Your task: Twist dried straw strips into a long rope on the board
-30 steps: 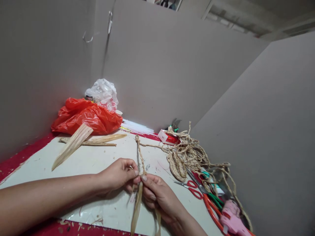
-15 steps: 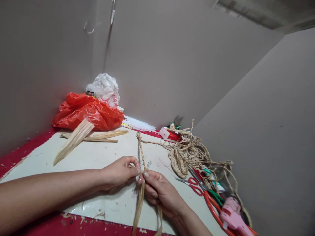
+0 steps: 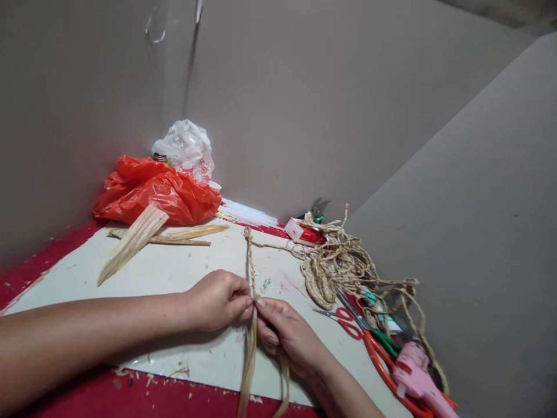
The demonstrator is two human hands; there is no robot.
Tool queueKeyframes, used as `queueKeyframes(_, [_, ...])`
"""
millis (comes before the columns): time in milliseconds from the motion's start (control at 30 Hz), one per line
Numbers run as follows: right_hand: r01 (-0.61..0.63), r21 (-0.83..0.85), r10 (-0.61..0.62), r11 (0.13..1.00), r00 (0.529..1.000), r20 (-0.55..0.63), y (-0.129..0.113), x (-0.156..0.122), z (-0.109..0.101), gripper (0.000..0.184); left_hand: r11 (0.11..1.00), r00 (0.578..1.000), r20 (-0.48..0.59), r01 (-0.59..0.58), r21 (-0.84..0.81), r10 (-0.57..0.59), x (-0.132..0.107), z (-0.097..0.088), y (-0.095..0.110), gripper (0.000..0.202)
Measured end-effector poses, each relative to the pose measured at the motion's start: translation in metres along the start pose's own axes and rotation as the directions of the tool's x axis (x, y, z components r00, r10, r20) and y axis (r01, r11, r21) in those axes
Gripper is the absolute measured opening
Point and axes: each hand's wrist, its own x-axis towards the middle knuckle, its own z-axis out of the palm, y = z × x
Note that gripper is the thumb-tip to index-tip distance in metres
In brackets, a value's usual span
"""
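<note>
One braid (image 3: 251,268) of dried plant fibre runs lengthwise on a white sheet (image 3: 209,264), near end between the fingers. Left hand (image 3: 227,302) pinches the braid's near end, thumb against forefinger, other fingers curled. Right hand (image 3: 282,334) pinches at that same spot from the braid's right, thumb tip on top, fingers folded under. Two loose fibre strips (image 3: 249,368) hang nearer than the braid; one drops below the right hand. Thin cord leads from the braid's far part to a tangled heap of plaited rope (image 3: 343,261), right of the braid. Also right of the braid, nearer: red-handled scissors (image 3: 348,326), pink glue gun (image 3: 415,371). Left of and beyond the braid: flat dried leaf pieces (image 3: 130,249), red plastic bag (image 3: 159,194), white plastic bag (image 3: 187,145).
</note>
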Motion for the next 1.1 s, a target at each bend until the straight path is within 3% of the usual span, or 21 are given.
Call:
queueKeyframes(267, [0.053,-0.351,-0.041,0.935,0.998,0.041,-0.007,-0.002,-0.003,0.038,0.975,0.997,-0.038,-0.051,0.217,0.061,0.0,0.001,-0.003,0.018])
queueKeyframes(500, [0.159,-0.742,-0.236,0.651,0.972,0.002,-0.01,-0.003,-0.001,0.032,0.971,0.998,-0.01,-0.057,0.234,0.061,0.0,0.002,-0.001,0.02])
queueKeyframes(700, [0.097,-0.833,-0.278,0.545,0.958,-0.071,-0.005,-0.005,0.0,0.034,0.988,1.0,-0.007,0.03,0.148,-0.029,0.001,0.006,-0.002,0.022])
queueKeyframes(933, [0.023,-0.863,-0.324,0.505,0.932,-0.164,-0.009,-0.006,0.0,0.026,0.993,0.998,-0.017,0.066,0.097,-0.065,0.002,0.006,0.0,0.02])
queueKeyframes(1000, [0.032,-0.831,-0.272,0.555,0.951,-0.145,-0.01,-0.005,0.001,0.03,0.992,0.998,-0.008,0.057,0.115,-0.056,0.002,0.006,0.0,0.019])
queueKeyframes(1100, [0.019,-0.678,-0.148,0.735,0.98,-0.133,-0.012,-0.002,0.002,0.034,0.986,0.999,-0.003,0.035,0.161,-0.034,0.001,0.006,0.0,0.018])
